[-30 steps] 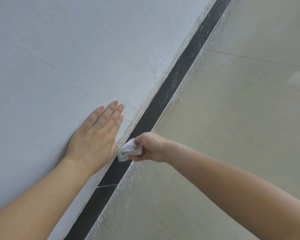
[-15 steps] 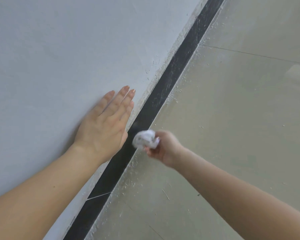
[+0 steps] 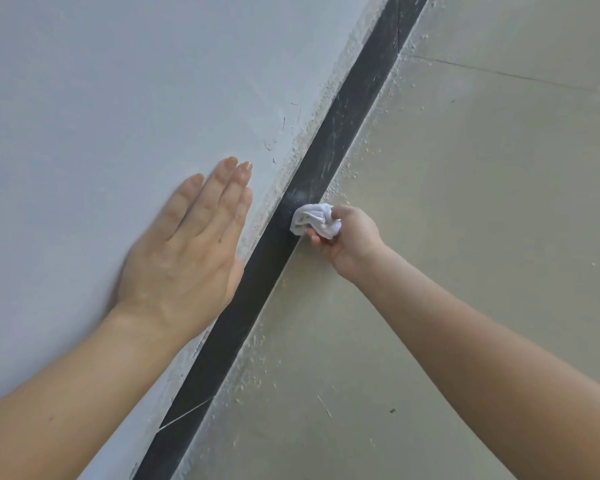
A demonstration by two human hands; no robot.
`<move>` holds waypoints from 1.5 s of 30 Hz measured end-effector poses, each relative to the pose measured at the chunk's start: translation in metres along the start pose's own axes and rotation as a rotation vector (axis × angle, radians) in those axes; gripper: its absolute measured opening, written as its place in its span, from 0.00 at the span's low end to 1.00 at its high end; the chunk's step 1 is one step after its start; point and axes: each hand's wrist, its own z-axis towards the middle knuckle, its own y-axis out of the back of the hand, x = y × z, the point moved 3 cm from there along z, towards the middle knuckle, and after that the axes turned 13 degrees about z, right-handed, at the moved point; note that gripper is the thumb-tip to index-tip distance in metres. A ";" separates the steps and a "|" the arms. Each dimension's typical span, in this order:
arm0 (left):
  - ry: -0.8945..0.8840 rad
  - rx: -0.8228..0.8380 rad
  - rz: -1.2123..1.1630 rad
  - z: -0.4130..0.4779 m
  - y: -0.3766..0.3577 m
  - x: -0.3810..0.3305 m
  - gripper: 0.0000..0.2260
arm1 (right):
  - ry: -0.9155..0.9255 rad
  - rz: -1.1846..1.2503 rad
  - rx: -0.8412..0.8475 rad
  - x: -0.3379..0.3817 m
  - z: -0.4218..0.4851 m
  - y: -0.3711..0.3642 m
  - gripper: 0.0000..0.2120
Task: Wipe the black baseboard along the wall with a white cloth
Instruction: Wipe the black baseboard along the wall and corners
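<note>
The black baseboard [image 3: 257,306] runs diagonally from the lower left to the upper right, between the pale wall and the floor. My right hand [image 3: 350,240] grips a crumpled white cloth [image 3: 310,220] and holds it against the baseboard's lower edge. Pale dust streaks show on the black strip above the cloth; the strip below it looks darker. My left hand [image 3: 191,251] lies flat on the wall, fingers straight and together, just left of the baseboard.
The pale grey wall [image 3: 118,98] fills the left side. Beige floor tiles [image 3: 465,202] with grout lines fill the right, with white dust and crumbs along the baseboard's foot. A thin joint line crosses the baseboard near the bottom.
My right hand has slid the cloth up along the baseboard, farther from me. My left hand has shifted up the wall with it, still flat.
</note>
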 end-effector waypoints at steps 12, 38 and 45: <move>-0.060 0.046 0.063 -0.001 0.006 0.000 0.29 | -0.123 -0.665 0.043 -0.040 -0.021 -0.007 0.06; -0.048 -0.001 -0.122 0.001 0.004 0.002 0.28 | 0.072 -0.494 0.052 0.031 -0.020 -0.039 0.14; -0.046 0.018 -0.128 0.001 0.005 0.003 0.28 | 0.289 -0.178 -0.072 0.087 -0.025 -0.036 0.07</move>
